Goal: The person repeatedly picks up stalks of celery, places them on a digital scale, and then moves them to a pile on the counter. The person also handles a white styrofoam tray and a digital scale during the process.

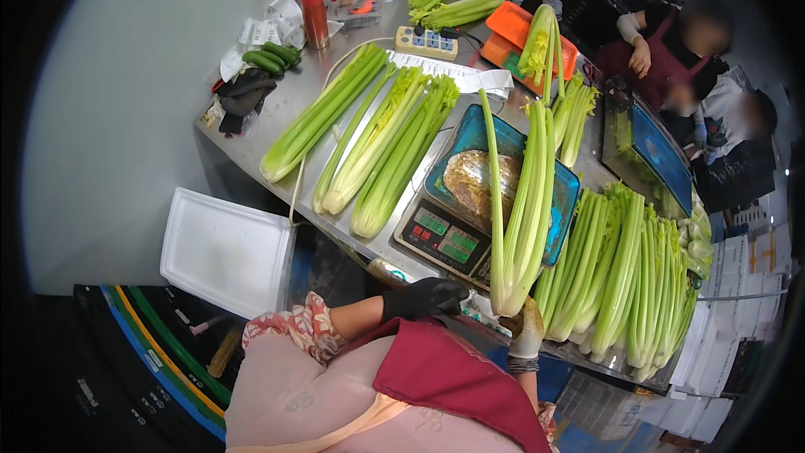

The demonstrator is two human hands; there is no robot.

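Note:
My left hand [424, 299], in a black glove, is in front of the digital scale [443, 236] with its fingers loosely bent. Nothing shows in it. Lying across the scale's blue pan [475, 129] is a celery bunch [525, 220], its pale base overhanging the front edge. At that base is my right hand [527, 327] in a stained light glove, its fingers partly hidden under the stalks. One outer stalk leans away to the left. Left of the scale, more celery bunches [402, 163] lie side by side on the metal table [242, 154].
A row of celery [616, 270] fills the table's right side. Behind stand an orange scale [503, 31], a power strip [426, 43] and a red flask [314, 16]. A white foam box lid [226, 251] is at the left. Co-workers [660, 63] are beyond the table.

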